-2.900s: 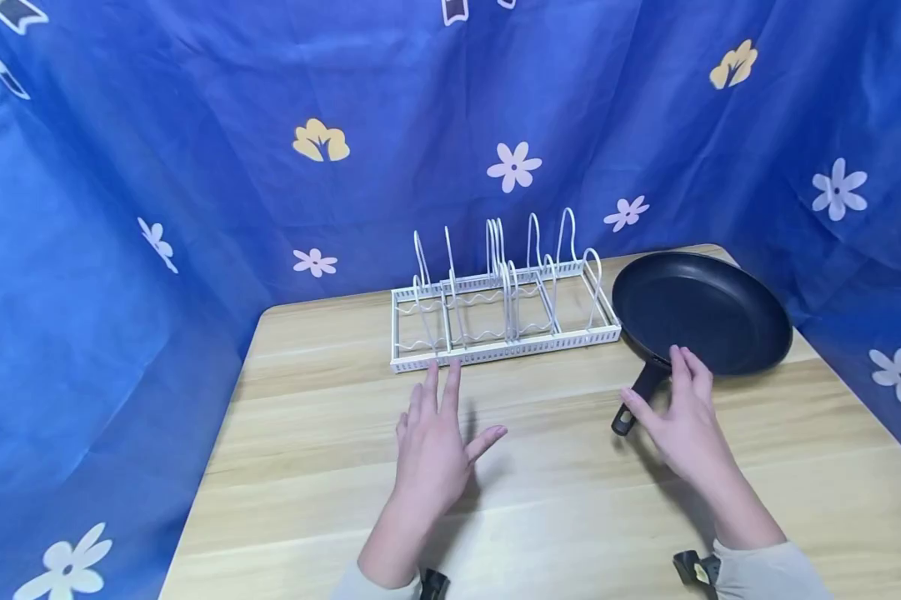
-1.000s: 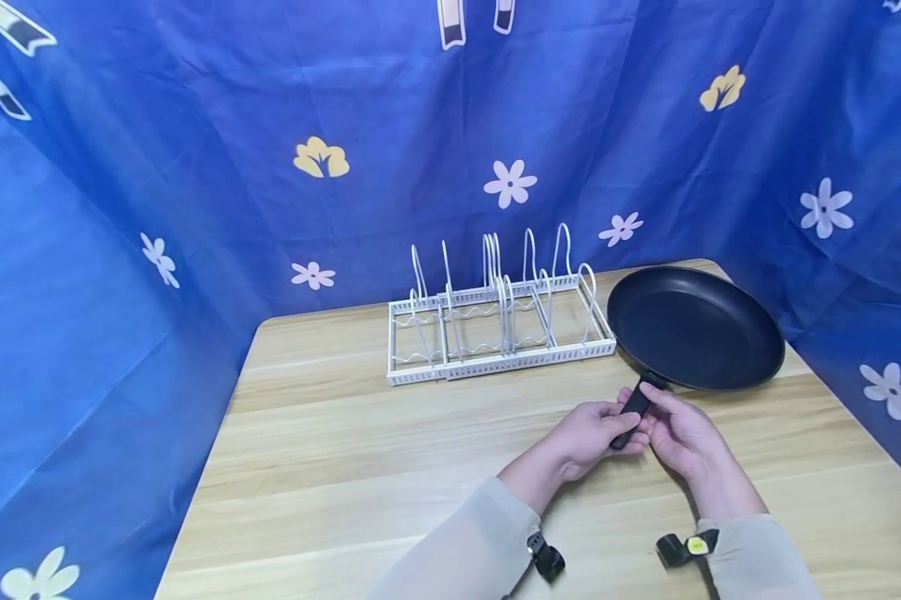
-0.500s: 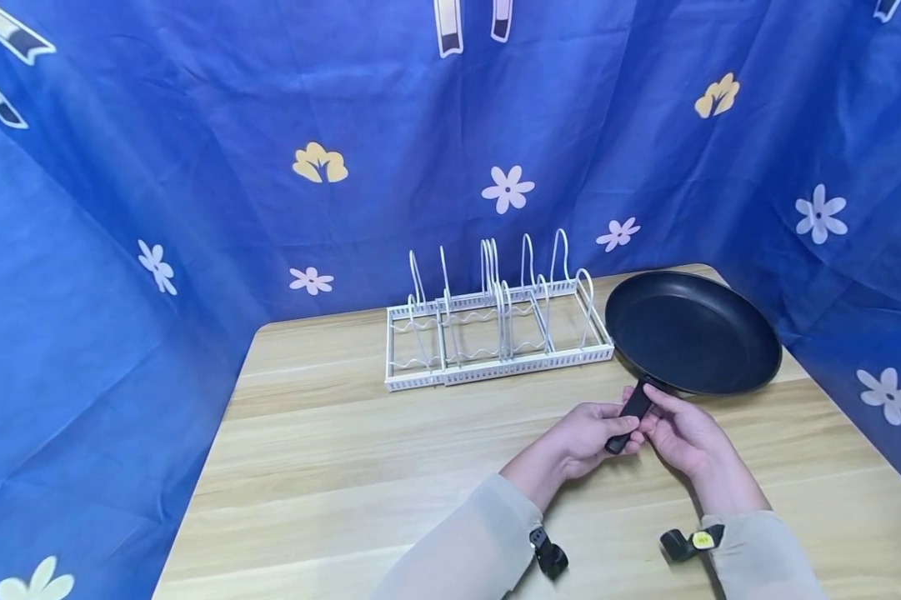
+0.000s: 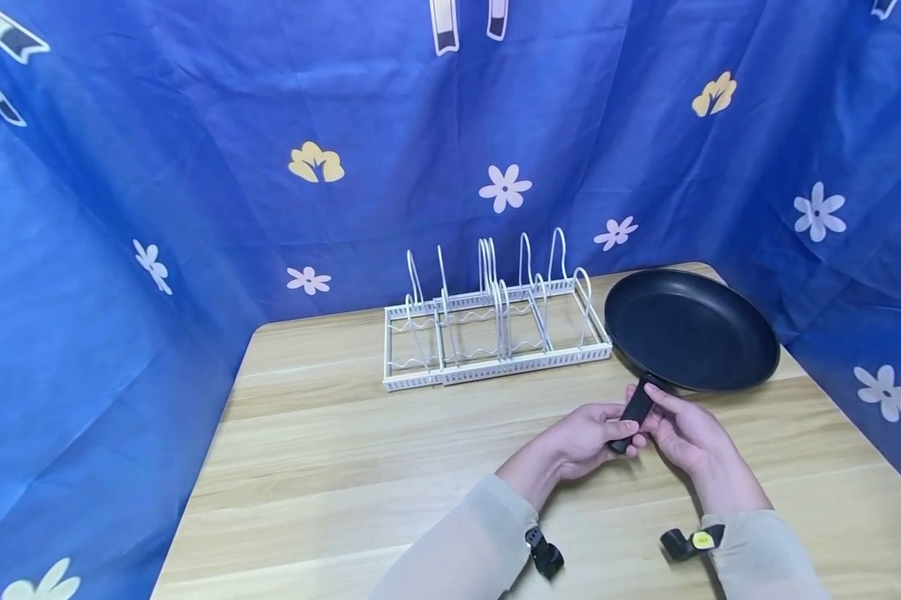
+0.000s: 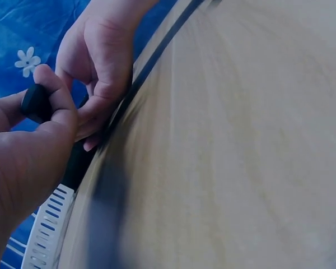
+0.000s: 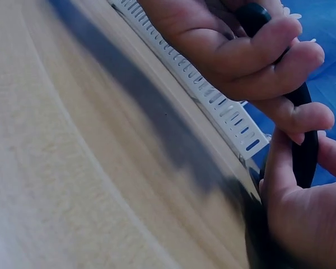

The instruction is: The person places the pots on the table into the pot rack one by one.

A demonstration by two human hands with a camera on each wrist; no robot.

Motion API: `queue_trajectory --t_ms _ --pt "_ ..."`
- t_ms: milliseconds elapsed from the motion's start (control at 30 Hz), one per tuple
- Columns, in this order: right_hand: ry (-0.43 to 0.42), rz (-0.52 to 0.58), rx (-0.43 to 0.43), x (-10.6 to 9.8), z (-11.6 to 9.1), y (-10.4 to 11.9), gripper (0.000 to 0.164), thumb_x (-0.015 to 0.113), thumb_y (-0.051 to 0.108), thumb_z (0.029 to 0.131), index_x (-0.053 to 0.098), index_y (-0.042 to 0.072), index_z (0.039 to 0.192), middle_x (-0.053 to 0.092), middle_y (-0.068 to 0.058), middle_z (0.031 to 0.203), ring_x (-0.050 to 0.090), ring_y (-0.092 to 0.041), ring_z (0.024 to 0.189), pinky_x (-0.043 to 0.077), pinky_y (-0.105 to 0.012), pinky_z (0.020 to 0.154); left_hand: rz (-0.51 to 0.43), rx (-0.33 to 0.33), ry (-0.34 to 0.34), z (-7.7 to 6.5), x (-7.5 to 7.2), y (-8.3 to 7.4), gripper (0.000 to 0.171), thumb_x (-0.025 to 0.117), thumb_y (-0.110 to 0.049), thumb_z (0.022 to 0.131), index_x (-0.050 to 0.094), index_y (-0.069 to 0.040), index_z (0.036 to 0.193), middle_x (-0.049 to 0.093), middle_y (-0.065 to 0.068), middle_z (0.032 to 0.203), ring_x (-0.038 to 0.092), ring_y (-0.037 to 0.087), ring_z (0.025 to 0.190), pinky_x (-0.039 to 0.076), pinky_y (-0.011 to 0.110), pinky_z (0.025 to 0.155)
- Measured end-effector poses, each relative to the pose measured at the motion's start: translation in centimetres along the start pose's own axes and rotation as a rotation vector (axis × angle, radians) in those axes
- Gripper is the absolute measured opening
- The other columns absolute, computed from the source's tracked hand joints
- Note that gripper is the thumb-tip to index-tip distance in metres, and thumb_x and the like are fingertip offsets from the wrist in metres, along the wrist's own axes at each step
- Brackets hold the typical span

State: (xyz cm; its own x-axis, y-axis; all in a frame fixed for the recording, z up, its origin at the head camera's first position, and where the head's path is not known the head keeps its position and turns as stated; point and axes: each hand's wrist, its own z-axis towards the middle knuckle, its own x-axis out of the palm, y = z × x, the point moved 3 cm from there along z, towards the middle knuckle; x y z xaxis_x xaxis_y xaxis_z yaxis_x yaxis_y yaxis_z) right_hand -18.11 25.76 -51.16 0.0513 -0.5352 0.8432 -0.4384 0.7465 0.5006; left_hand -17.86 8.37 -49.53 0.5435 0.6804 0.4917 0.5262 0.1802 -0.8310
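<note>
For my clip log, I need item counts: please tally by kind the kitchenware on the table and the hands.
Black frying pan: 1
White wire rack: 1
Left hand and right hand: 2
Total: 4

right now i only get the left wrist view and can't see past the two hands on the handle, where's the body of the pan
Observer: By the head view, the black pan is just past the right end of the white rack.
Operator: which way does its inside face
Observer: Upward; the head camera looks straight into it.
Operator: anything else hidden from me
Observer: Yes, the thumb of the right hand lies on the upper side of the handle, near the pan.
</note>
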Motion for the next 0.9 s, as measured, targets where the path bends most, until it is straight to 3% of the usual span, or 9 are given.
queue_trajectory --t_ms 67,133,300,400,500,700,900 --pt "0.006 -0.012 -0.010 0.0 0.0 -0.1 0.028 0.040 0.009 0.117 0.067 0.003 0.115 0.081 -0.011 0.110 0.079 -0.017 0.106 0.064 -0.026 0.095 -0.011 0.004 0.010 0.0 -0.1 0.1 0.040 0.051 0.004 0.110 0.051 0.018 0.147 0.070 0.002 0.104 0.066 0.004 0.084 0.058 0.016 0.077" --pt "0.012 -0.022 -0.019 0.0 0.0 -0.2 0.030 0.040 0.009 0.117 0.069 0.003 0.115 0.081 -0.010 0.110 0.079 -0.016 0.105 0.064 -0.025 0.095 -0.017 0.017 0.015 0.0 -0.3 0.3 0.039 0.053 0.005 0.109 0.053 0.018 0.146 0.072 0.004 0.106 0.067 0.004 0.083 0.059 0.017 0.077" --pt "0.001 -0.055 -0.048 0.3 -0.1 -0.5 0.034 0.039 0.010 0.117 0.072 0.003 0.115 0.082 -0.007 0.111 0.080 -0.015 0.103 0.064 -0.023 0.092 -0.009 0.026 0.028 0.0 -0.7 0.4 0.041 0.056 0.009 0.106 0.055 0.016 0.146 0.073 0.022 0.131 0.069 0.005 0.087 0.061 0.017 0.079" --pt "-0.017 -0.076 -0.082 0.5 -0.2 -0.6 0.033 0.040 0.008 0.117 0.073 0.003 0.114 0.081 -0.008 0.111 0.080 -0.015 0.101 0.064 -0.024 0.088 0.025 0.022 0.067 -0.2 -0.8 0.3 0.044 0.054 0.011 0.106 0.051 0.015 0.150 0.060 0.035 0.151 0.069 0.004 0.091 0.060 0.017 0.082" --pt "-0.016 -0.104 -0.124 0.7 -0.3 -0.6 0.035 0.040 0.005 0.116 0.075 0.002 0.113 0.081 -0.009 0.110 0.080 -0.017 0.099 0.066 -0.026 0.085 0.053 0.020 0.119 -0.5 -0.8 0.0 0.049 0.051 0.012 0.107 0.047 0.012 0.156 0.045 0.039 0.161 0.068 0.003 0.095 0.059 0.018 0.087" --pt "0.019 -0.143 -0.169 1.2 -0.6 -0.5 0.039 0.040 0.002 0.115 0.078 -0.002 0.111 0.082 -0.011 0.110 0.082 -0.019 0.098 0.068 -0.031 0.084 0.095 0.013 0.176 -1.0 -0.7 -0.3 0.056 0.050 0.014 0.107 0.043 0.006 0.161 0.044 0.030 0.165 0.065 0.005 0.109 0.058 0.019 0.092" --pt "0.002 -0.162 -0.192 1.9 -1.2 -0.3 0.037 0.043 0.001 0.115 0.079 -0.002 0.110 0.083 -0.011 0.108 0.081 -0.019 0.100 0.068 -0.031 0.087 0.130 0.022 0.162 -1.5 -0.2 -0.5 0.057 0.054 0.014 0.105 0.045 0.003 0.161 0.047 0.028 0.163 0.066 0.005 0.107 0.059 0.021 0.089"
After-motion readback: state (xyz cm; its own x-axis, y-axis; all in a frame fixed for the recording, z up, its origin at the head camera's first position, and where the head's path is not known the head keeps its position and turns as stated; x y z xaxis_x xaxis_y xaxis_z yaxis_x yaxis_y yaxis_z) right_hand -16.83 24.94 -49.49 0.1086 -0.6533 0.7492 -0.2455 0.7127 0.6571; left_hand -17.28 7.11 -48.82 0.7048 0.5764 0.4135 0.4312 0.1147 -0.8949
